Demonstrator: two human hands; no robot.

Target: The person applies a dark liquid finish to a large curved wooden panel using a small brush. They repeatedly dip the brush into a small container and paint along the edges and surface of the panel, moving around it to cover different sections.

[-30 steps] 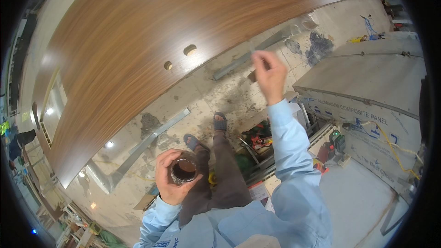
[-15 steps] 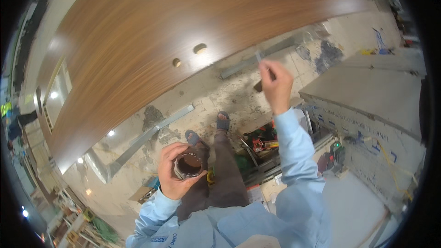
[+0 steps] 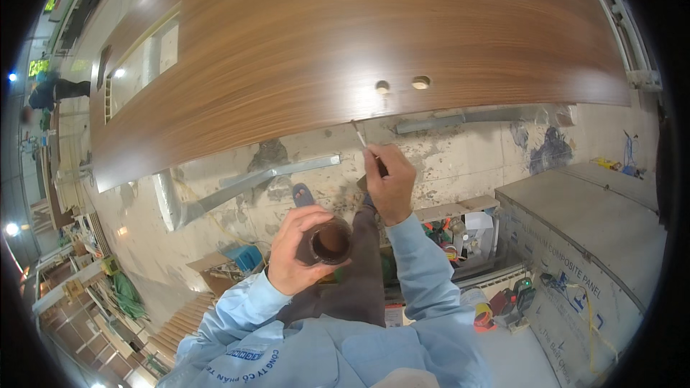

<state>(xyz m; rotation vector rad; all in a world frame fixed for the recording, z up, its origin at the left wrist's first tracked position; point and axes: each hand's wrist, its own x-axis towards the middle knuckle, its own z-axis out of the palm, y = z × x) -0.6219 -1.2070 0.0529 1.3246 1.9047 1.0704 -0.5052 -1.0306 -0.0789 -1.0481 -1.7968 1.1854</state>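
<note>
My left hand (image 3: 287, 262) is wrapped round a small open jar (image 3: 331, 243) with brown stuff inside, tilted so its mouth faces up. Pinched in my right hand (image 3: 392, 185) is a slim paintbrush (image 3: 360, 135) with a pale shaft and a dark tip. That tip is at the near edge of a large wood-grain door panel (image 3: 287, 57); whether it touches cannot be made out. Two small holes, a round hole (image 3: 382, 87) and an oval hole (image 3: 421, 82), pierce the panel close to this edge. At its left is a rectangular cutout (image 3: 162, 47).
Foil-wrapped ducting or profile (image 3: 248, 178) lies on the stained floor under the panel. To the right stand a tool-filled box (image 3: 471, 233) and a big wrapped panel stack (image 3: 589, 208). A cardboard box (image 3: 215, 273) sits at left; a person (image 3: 61, 91) is far off left.
My right hand has come left and down, bringing the brush tip to the panel's edge. The view has swung, so the panel and holes appear further right. My left hand still holds the jar.
</note>
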